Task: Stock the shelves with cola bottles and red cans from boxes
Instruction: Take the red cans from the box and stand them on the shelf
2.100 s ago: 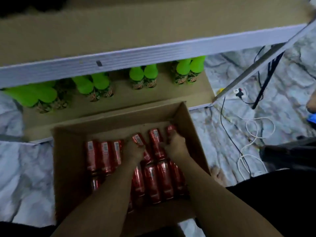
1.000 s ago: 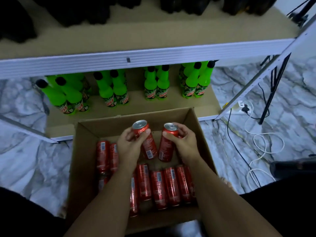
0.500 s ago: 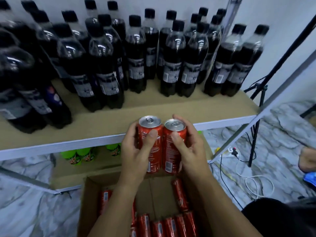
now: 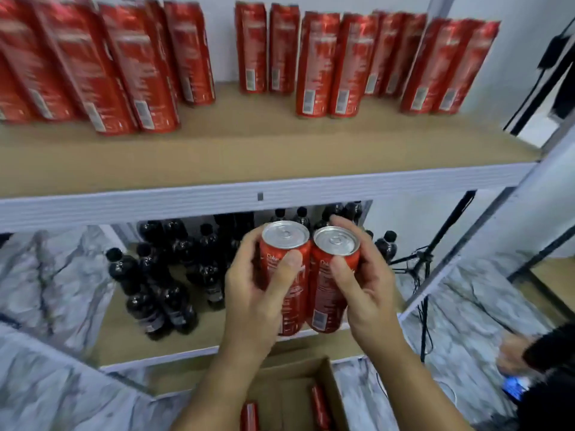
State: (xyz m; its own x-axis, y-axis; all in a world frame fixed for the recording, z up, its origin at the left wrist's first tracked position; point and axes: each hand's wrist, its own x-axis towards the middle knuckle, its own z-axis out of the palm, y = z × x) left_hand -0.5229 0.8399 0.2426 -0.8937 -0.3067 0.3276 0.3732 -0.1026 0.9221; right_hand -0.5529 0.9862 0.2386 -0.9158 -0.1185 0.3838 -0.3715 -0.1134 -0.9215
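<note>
head-worn view, facing shelves (image 4: 249, 157), close

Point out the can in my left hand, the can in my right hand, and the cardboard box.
Left can (image 4: 284, 241): head view, on its silver lid.
Right can (image 4: 335, 244): head view, on its silver lid.
Box (image 4: 337, 396): head view, on its right wall.

A white-framed shelving unit (image 4: 258, 194) with tan boards fills the view, a pale wall (image 4: 522, 14) at one o'clock, grey marbled floor (image 4: 485, 306) at four o'clock.
</note>
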